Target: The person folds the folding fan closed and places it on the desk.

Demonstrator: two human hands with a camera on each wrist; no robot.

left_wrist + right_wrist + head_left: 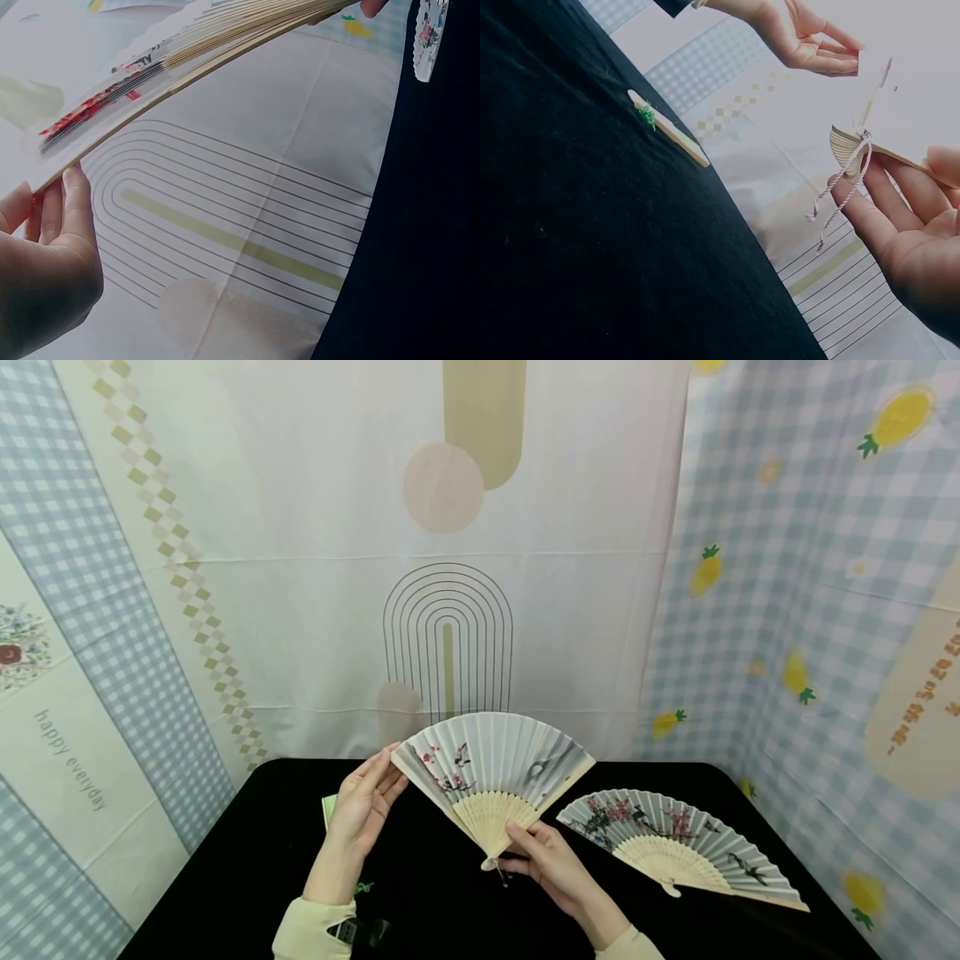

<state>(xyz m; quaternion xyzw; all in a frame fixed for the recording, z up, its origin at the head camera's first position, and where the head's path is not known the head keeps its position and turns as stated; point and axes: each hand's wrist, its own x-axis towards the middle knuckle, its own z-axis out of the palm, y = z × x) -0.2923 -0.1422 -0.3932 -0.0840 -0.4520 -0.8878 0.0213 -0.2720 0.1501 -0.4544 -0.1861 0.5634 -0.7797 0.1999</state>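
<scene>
A spread folding fan (491,760), white with red blossoms and pale wooden ribs, is held up above the black table. At its upper left corner my left hand (365,806) pinches the outer rib between thumb and fingers. My right hand (555,864) grips the opposite outer rib low down, close to the pivot. From that pivot dangles a twisted cord (829,199), in the right wrist view. The left wrist view catches the fan nearly edge-on, with the left fingers (75,202) under its outer rib.
On the right of the black table (442,910) lies a second spread fan (675,835) with pink blossoms. A folded fan (679,139) with a green cord lies to the left, mostly behind my left arm in the head view. Printed cloths (315,635) hang around the table.
</scene>
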